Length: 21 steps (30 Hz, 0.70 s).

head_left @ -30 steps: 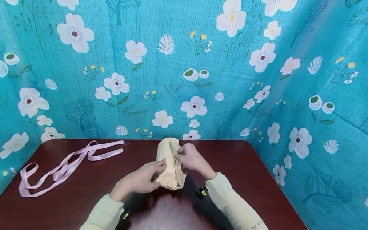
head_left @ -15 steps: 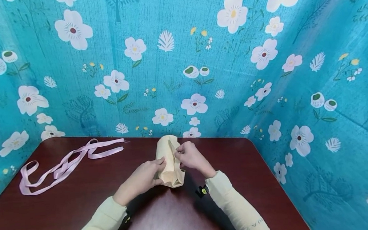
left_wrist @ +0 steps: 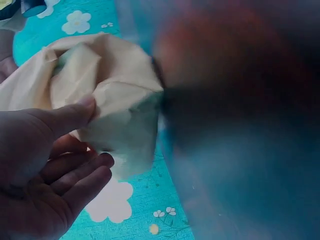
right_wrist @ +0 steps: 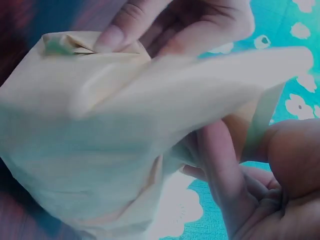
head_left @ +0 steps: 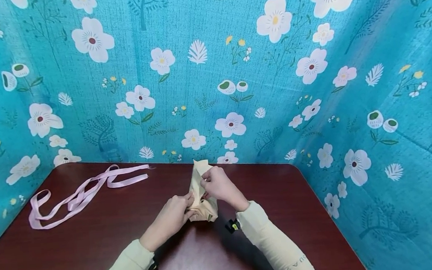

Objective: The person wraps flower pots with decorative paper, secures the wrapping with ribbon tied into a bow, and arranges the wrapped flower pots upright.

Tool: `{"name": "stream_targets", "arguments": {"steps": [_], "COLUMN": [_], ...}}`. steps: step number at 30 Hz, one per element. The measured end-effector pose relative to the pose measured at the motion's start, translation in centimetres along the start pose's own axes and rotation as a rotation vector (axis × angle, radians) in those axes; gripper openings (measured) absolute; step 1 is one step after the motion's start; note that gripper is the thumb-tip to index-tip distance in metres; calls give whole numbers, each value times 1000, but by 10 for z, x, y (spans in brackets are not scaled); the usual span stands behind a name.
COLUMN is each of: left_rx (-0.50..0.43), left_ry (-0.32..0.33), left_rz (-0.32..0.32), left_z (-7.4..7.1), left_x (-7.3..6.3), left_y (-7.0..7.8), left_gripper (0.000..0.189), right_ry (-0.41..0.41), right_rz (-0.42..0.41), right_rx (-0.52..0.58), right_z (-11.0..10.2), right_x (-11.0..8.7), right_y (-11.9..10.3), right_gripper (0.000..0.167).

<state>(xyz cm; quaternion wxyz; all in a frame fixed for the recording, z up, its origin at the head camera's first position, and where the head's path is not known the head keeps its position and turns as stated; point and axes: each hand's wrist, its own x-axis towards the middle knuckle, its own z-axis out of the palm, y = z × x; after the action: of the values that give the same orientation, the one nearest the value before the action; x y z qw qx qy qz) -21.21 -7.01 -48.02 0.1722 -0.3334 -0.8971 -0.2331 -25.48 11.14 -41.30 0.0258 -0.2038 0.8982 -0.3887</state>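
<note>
A creased bundle of cream wrapping paper (head_left: pixel 210 209) is at the far middle of the table, with a loose flap standing up at its back. My left hand (head_left: pixel 169 219) pinches the bundle's left side; in the left wrist view its thumb lies on top of the paper (left_wrist: pixel 127 127) and the other fingers are below. From the right, my right hand (head_left: pixel 222 187) holds the raised flap. In the right wrist view the flap is blurred across the paper (right_wrist: pixel 80 155) and hides part of the right fingers. Whatever lies inside the paper is hidden.
A long pink ribbon (head_left: pixel 78 199) lies in loose loops on the left of the dark red-brown table (head_left: pixel 75 250). Blue flowered cloth (head_left: pixel 196 89) hangs close behind the table and along its right side.
The paper's long side flap has been lifted and now stands up, folded over toward the back. Both hands stay on the bundle; the left has shifted slightly right. The ribbon lies as before.
</note>
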Motion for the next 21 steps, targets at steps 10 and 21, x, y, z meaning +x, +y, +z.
{"name": "stream_targets", "arguments": {"steps": [10, 21], "left_rx": [-102, -215], "left_ry": [29, 21], "left_rz": [-43, -114], "left_z": [6, 13], "left_x": [-3, 5], "left_y": [2, 8], "left_gripper": [26, 40], "right_ry": [30, 7], "right_rz": [9, 67], "right_rx": [-79, -56], "right_z": [6, -8], "right_x": [-1, -4], "right_y": [6, 15], "right_gripper": [53, 44]}}
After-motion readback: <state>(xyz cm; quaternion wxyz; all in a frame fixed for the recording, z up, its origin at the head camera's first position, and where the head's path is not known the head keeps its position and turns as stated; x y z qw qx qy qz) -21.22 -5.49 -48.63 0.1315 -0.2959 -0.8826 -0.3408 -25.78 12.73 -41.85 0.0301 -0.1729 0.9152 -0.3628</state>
